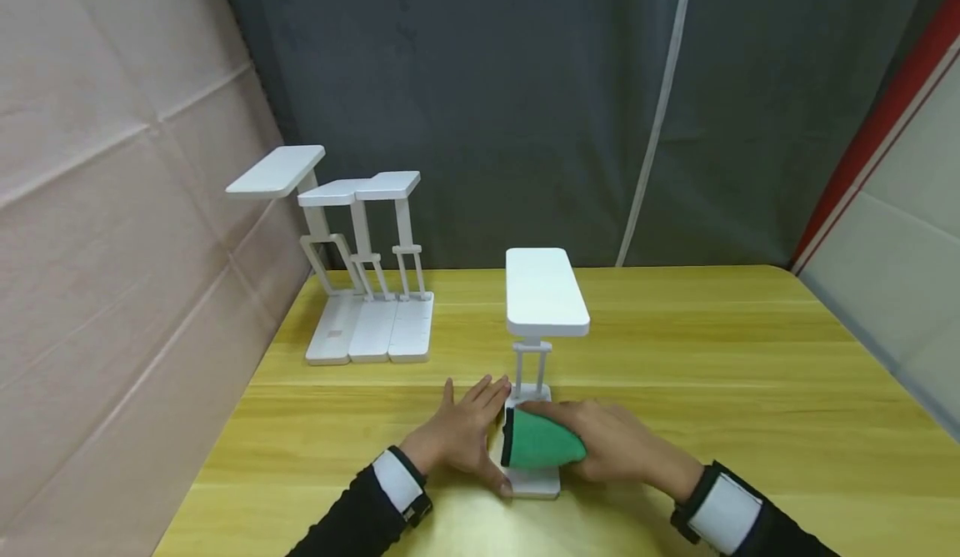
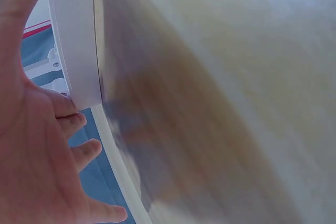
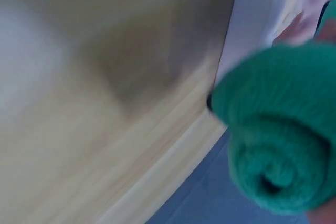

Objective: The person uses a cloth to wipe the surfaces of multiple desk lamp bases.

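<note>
A white folding stand, with a flat rectangular top plate [image 1: 545, 292] raised on a jointed neck, is on the table in front of me. My left hand [image 1: 471, 432] lies along the left side of its base [image 1: 535, 484], thumb and fingers spread, fingertips right at the base's edge. The left wrist view shows the base's side [image 2: 79, 40] against that hand. In my right hand [image 1: 611, 436] is a folded green cloth [image 1: 542, 440] with a dark border, which it holds down over the base. Rolled folds of the cloth [image 3: 283, 145] fill much of the right wrist view, hiding most of that hand.
Three similar white stands [image 1: 371, 328] are lined up side by side at the back left of the wooden table [image 1: 697, 357]. A dark curtain [image 1: 465, 107] hangs behind the table; a pale sheet [image 1: 112, 248] covers the left side.
</note>
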The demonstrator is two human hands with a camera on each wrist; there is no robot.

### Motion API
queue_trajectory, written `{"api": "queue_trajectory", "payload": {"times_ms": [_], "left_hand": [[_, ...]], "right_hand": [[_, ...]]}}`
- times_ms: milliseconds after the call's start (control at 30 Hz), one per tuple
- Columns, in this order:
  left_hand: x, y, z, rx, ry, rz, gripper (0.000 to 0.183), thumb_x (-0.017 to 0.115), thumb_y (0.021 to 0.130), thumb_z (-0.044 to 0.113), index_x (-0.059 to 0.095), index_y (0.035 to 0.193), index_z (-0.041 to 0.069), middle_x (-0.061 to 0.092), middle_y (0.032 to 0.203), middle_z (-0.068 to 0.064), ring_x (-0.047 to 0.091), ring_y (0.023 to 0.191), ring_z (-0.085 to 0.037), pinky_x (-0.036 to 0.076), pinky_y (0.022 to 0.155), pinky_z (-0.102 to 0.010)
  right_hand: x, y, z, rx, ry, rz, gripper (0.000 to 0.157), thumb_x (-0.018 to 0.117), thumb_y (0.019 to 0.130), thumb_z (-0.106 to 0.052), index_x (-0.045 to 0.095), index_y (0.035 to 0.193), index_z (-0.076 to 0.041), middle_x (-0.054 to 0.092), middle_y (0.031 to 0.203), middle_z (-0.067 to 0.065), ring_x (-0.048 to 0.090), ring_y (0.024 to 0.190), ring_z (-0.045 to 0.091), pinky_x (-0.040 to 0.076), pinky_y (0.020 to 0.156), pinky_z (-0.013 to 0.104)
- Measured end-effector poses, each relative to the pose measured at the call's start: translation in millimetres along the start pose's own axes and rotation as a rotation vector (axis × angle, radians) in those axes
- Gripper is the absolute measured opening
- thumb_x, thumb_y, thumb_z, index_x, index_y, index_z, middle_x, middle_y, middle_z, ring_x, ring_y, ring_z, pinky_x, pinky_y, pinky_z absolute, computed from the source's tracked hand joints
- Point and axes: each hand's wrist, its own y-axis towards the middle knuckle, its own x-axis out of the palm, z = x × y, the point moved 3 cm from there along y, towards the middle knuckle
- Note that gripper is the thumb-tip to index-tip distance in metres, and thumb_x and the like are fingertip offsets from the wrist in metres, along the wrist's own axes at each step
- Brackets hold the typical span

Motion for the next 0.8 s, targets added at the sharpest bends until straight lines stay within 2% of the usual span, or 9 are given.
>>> {"api": "queue_trajectory", "payload": {"times_ms": [133,233,400,600,800], "left_hand": [[-0.7,-0.6,-0.7,0.006,-0.017,0.013,0.125,0.065,0.053,0.076,0.008,0.143,0.012,0.011,0.150,-0.006,0.010,0.134,-0.030,0.008,0.093,-0.073],[-0.3,-0.2,-0.4,0.005,-0.002,0.004,0.125,0.063,0.053,0.077,0.008,0.143,0.010,0.010,0.150,-0.006,0.010,0.134,-0.030,0.008,0.093,-0.073],[0.9,1.1,0.5,0.013,0.015,0.008,0.125,0.063,0.054,0.077,0.008,0.142,0.007,0.010,0.150,-0.006,0.010,0.135,-0.029,0.008,0.093,-0.073],[-0.9,0.8,1.5,0.014,0.038,0.022,0.127,0.066,0.051,0.076,0.010,0.142,0.007,0.013,0.149,-0.007,0.012,0.134,-0.029,0.009,0.092,-0.074],[-0.1,1.2,-0.7,-0.013,0.061,-0.003,0.127,0.068,0.051,0.075,0.010,0.143,0.009,0.012,0.150,-0.005,0.010,0.135,-0.026,0.010,0.094,-0.072]], "right_hand": [[3.5,15.1,11.4,0.059,-0.213,0.090,0.086,0.071,0.063,-0.012,0.032,0.135,-0.038,0.057,0.090,-0.003,0.052,0.069,0.008,0.046,0.053,0.027],[10.1,19.2,17.2,0.075,-0.269,0.095,0.085,0.069,0.062,-0.010,0.034,0.134,-0.038,0.056,0.083,-0.003,0.049,0.062,0.008,0.043,0.048,0.027],[16.2,15.4,18.1,0.085,-0.196,0.051,0.082,0.067,0.062,-0.008,0.037,0.133,-0.037,0.055,0.080,-0.004,0.044,0.058,0.005,0.039,0.046,0.026],[19.7,3.8,6.8,0.038,-0.169,0.002,0.081,0.071,0.060,-0.015,0.039,0.132,-0.036,0.057,0.082,-0.007,0.046,0.062,0.002,0.041,0.049,0.025],[24.5,-8.7,-6.1,0.027,-0.060,-0.089,0.088,0.072,0.056,-0.008,0.037,0.131,-0.039,0.057,0.090,-0.013,0.047,0.068,0.000,0.044,0.055,0.025]]}}
